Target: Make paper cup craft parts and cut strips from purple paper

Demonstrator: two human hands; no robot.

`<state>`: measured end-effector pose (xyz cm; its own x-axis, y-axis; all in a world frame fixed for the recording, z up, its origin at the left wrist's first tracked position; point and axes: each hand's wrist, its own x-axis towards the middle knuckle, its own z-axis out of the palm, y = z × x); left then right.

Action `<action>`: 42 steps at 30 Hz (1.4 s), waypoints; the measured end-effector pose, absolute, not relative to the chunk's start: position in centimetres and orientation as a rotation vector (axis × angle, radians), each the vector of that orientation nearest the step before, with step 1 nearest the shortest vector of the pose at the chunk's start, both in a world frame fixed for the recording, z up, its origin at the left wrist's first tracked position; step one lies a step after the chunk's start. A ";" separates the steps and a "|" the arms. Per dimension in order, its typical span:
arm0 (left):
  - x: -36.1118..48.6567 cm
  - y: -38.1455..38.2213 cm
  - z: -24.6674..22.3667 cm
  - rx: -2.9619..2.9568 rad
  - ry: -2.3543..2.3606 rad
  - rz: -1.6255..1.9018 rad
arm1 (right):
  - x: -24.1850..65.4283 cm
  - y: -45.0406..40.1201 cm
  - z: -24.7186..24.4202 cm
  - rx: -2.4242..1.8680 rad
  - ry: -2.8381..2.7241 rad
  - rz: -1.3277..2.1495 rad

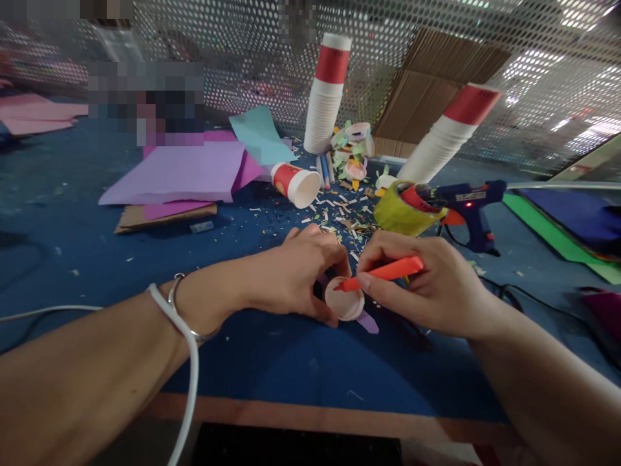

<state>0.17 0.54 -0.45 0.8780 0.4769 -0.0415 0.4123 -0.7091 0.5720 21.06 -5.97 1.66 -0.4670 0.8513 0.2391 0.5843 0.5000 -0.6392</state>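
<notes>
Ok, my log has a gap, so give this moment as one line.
left hand: holds round piece | right hand: red marker, tip at piece | beyond: cup on side, paper scraps, glue gun

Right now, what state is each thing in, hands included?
Left hand: holding small round piece
Right hand: gripping orange marker
Orange marker: tip at the round piece
Single cup: on its side
Two cup stacks: nested
Glue gun: red light lit

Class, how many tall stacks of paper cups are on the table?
2: the left stack is behind the tipped-over cup; the right stack is behind the hot glue gun.
</notes>
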 end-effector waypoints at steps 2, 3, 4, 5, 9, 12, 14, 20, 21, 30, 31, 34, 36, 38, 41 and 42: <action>0.2 0.6 -0.5 2.456 0.633 0.143 | 21.0 -5.9 1.6 -1.177 -2.212 0.650; 0.2 0.6 -0.5 2.454 0.634 0.140 | 21.0 -5.9 1.5 -1.170 -2.215 0.653; 0.2 0.5 -0.5 2.452 0.636 0.135 | 21.0 -5.9 1.5 -1.159 -2.219 0.659; 0.2 0.5 -0.4 2.449 0.638 0.127 | 21.0 -6.0 1.5 -1.150 -2.223 0.665; 0.2 0.5 -0.2 2.444 0.642 0.110 | 21.0 -6.1 1.6 -1.172 -2.236 0.669; 0.2 0.5 -0.2 2.450 0.636 0.105 | 20.9 -6.2 1.7 -1.201 -2.244 0.677; 0.2 0.5 -0.3 2.455 0.624 0.113 | 20.9 -6.2 1.8 -1.212 -2.244 0.685; 0.1 0.6 -0.4 2.468 0.605 0.121 | 21.0 -6.3 1.8 -1.174 -2.246 0.758; 0.1 0.6 -0.4 2.469 0.605 0.120 | 21.0 -6.3 1.8 -1.171 -2.251 0.772; 0.2 0.5 -0.1 2.458 0.608 0.095 | 21.2 -6.2 2.2 -1.211 -2.252 0.813; 0.2 0.5 -0.1 2.455 0.608 0.091 | 21.3 -6.2 2.3 -1.211 -2.258 0.813; 0.2 0.5 0.0 2.442 0.620 0.080 | 21.3 -6.1 2.4 -1.204 -2.284 0.809; 0.2 0.4 0.0 2.433 0.633 0.071 | 21.5 -6.0 2.4 -1.206 -2.292 0.803; 0.2 0.4 0.0 2.430 0.642 0.075 | 21.6 -6.0 2.4 -1.206 -2.289 0.789; 0.3 0.4 0.0 2.427 0.649 0.085 | 21.9 -5.9 2.3 -1.197 -2.286 0.774; 0.3 0.4 0.0 2.425 0.650 0.084 | 22.0 -5.9 2.4 -1.203 -2.285 0.766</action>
